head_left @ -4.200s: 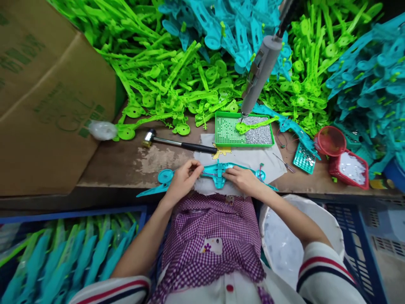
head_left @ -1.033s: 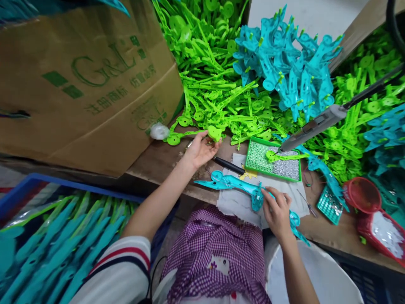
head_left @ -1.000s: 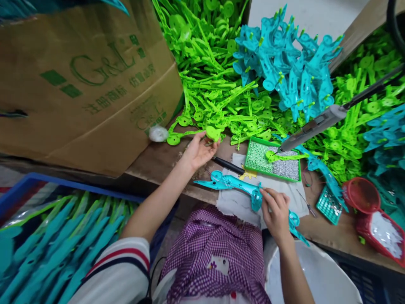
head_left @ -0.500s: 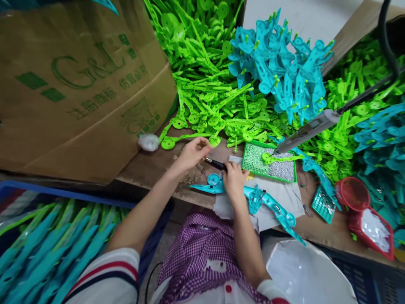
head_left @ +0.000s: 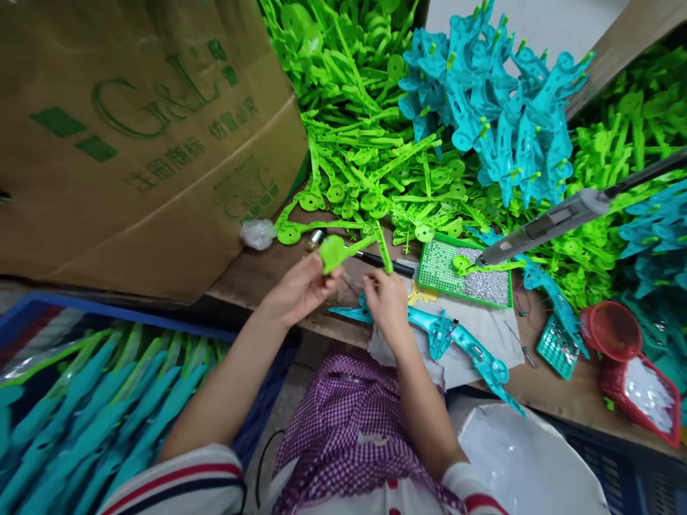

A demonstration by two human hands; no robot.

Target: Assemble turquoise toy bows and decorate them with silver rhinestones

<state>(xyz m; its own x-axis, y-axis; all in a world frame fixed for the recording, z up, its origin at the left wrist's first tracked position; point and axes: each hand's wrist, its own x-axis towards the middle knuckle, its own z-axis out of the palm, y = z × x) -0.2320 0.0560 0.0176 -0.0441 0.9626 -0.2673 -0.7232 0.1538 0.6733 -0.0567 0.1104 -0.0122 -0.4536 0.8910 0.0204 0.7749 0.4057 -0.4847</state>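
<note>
My left hand (head_left: 298,290) is closed around a bright green plastic arm part (head_left: 343,250) with a round disc end, lifted just above the wooden bench. My right hand (head_left: 387,304) is beside it, fingers curled toward the green part's long end; what they pinch is hidden. Right of my right hand, a teal plastic assembly (head_left: 456,343) lies on a white cloth (head_left: 483,325) at the bench's front edge. A black-handled hammer (head_left: 376,261) lies behind my hands.
A green tray of small screws (head_left: 464,275) has a hanging grey electric screwdriver (head_left: 542,227) tip resting in it. Heaps of green parts (head_left: 370,164) and teal parts (head_left: 499,121) fill the back. A cardboard box (head_left: 134,136) stands left; red containers (head_left: 633,372) right; a crate of teal pieces (head_left: 91,408) below left.
My left hand took a green part from the heap and brought it toward me. My right hand left the teal assembly and moved left to meet the green part.
</note>
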